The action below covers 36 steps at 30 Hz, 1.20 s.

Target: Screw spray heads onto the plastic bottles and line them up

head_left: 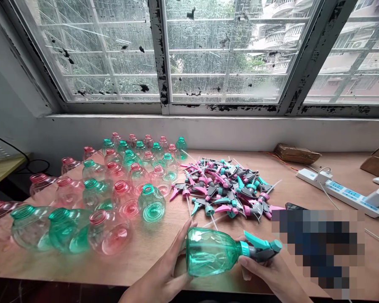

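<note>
Head view: left hand (168, 267) grips green bottle (212, 252), right hand (273, 274) its sprayer (259, 253). Crooked twisting could cross-thread the collar (244, 248).

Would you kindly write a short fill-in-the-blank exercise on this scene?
1. The body of the held spray bottle is coloured ____.
2. At its base is the person's ____ hand.
3. The pile of trigger sprayers lies to the ____ of the open bottles.
4. The casing of the power strip is ____.
Missing words: green; left; right; white.
</note>
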Each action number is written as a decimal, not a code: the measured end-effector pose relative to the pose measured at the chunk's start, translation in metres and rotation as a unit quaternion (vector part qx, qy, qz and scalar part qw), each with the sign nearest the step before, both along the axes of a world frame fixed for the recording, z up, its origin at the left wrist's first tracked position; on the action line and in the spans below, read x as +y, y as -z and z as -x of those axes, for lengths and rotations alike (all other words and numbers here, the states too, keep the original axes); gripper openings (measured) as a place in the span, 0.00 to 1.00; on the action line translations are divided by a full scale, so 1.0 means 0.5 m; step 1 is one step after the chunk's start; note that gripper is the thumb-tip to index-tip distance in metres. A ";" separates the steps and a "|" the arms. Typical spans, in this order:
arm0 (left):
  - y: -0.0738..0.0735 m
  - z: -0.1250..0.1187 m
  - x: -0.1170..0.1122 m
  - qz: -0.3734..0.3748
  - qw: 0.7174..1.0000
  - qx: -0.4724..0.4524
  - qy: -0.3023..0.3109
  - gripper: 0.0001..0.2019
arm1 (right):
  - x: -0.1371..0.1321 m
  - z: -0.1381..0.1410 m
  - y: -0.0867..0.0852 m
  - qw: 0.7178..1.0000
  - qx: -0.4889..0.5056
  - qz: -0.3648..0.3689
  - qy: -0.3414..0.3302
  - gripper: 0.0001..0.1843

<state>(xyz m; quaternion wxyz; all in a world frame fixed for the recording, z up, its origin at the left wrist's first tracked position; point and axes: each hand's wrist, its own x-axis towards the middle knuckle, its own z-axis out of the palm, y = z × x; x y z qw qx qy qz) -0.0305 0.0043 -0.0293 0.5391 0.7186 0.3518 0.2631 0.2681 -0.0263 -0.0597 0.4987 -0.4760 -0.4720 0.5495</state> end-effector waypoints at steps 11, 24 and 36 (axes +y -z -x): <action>-0.008 0.000 0.000 -0.003 1.000 0.019 0.014 0.52 | 0.000 -0.002 0.003 1.000 0.007 -0.002 0.007 0.21; -0.014 -0.002 0.005 -0.008 1.000 0.024 0.012 0.46 | -0.003 0.009 -0.003 1.000 0.006 0.002 0.022 0.28; -0.006 0.004 0.002 0.007 1.000 0.013 0.018 0.52 | -0.003 0.010 -0.007 0.999 0.032 -0.005 0.013 0.23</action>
